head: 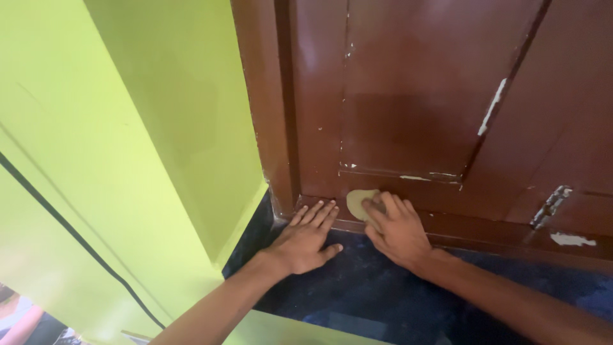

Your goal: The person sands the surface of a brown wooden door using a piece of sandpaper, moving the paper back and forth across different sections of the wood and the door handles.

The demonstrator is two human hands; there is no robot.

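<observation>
A small pale yellow-green cloth [357, 202] is pressed against the bottom rail of a dark brown wooden door [415, 102]. My right hand [397, 230] lies over the cloth, fingers curled onto it. Just to the left, my left hand [306, 236] rests flat on the dark blue floor [383, 294], with its fingers spread and its fingertips touching the base of the door. Both forearms reach in from the bottom of the view.
A bright lime-green wall [128, 140] fills the left side, with a black cable [70, 230] running down it. The door has chipped paint patches and a metal latch [550, 206] at lower right. The brown door frame [265, 102] meets the wall.
</observation>
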